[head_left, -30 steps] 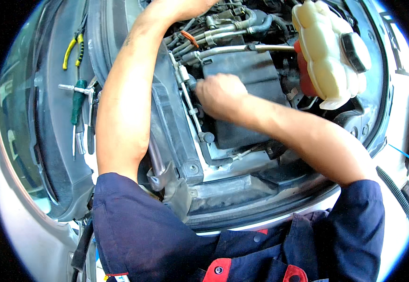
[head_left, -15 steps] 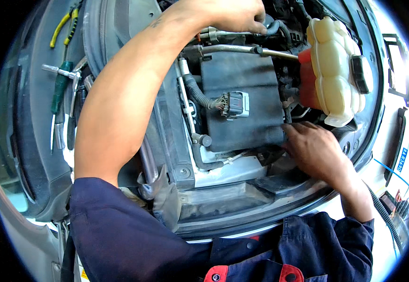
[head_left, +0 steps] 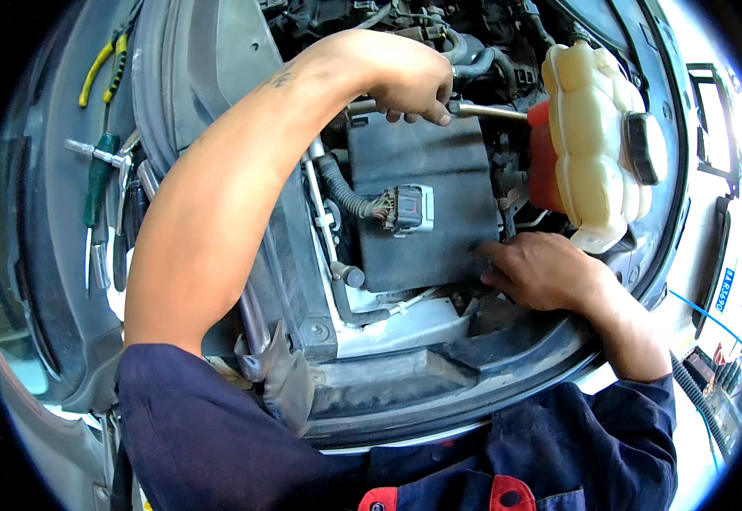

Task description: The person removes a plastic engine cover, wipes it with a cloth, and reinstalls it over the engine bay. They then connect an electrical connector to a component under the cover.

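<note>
A black, flat-topped box [head_left: 448, 162] sits in the engine bay in front of me. On its top lies a grey wiring connector [head_left: 411, 209], joined to a corrugated wiring sleeve [head_left: 341, 186]. My left hand [head_left: 414, 81] reaches across to the box's far edge, its fingers curled down over a metal pipe [head_left: 490, 111] there. Whatever those fingers hold is hidden beneath the hand. At the near right corner of the box, my right hand [head_left: 541, 268] has its index finger on the edge and the thumb lower, closed on that corner.
A yellowed coolant tank [head_left: 597, 145] with a black cap stands right of the box, red fluid inside. Along the left ledge lie yellow-handled pliers [head_left: 103, 68], a green screwdriver [head_left: 98, 183] and a T-handle wrench [head_left: 90, 150]. Hoses [head_left: 477, 61] crowd the far side.
My left hand has come nearer, from the hoses to the box's far edge, and its fingers now curl downward. My right hand has shifted slightly along the corner. The whole view has moved a little.
</note>
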{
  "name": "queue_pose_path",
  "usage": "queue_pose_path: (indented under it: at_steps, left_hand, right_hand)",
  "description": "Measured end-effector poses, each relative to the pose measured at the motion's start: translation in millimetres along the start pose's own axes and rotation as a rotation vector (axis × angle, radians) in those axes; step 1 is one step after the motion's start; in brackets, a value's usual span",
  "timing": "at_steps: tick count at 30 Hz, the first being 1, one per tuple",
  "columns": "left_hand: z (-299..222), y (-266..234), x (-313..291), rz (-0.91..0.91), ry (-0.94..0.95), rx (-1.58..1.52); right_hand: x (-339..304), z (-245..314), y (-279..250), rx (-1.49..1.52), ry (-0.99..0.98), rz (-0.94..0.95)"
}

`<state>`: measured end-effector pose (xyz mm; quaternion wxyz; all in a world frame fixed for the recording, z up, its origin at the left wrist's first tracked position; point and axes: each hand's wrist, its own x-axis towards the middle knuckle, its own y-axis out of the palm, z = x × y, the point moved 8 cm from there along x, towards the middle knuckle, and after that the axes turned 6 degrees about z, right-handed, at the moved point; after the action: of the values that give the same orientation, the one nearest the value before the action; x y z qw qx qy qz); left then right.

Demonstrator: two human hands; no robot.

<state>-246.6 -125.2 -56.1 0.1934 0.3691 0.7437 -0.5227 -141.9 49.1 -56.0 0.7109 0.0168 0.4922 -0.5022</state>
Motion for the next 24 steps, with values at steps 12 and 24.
queue_pose_path:
  at_steps: [12,24]
  left_hand:
    - [-2,-59,-17,-0.044,0.035,0.074]
    - [-12,-61,-20,-0.001,0.018,0.025]
  right_hand:
    - [-3,-38,1,-0.223,0.280,-0.112]
    - [34,-94,43,-0.043,0.529,0.523]
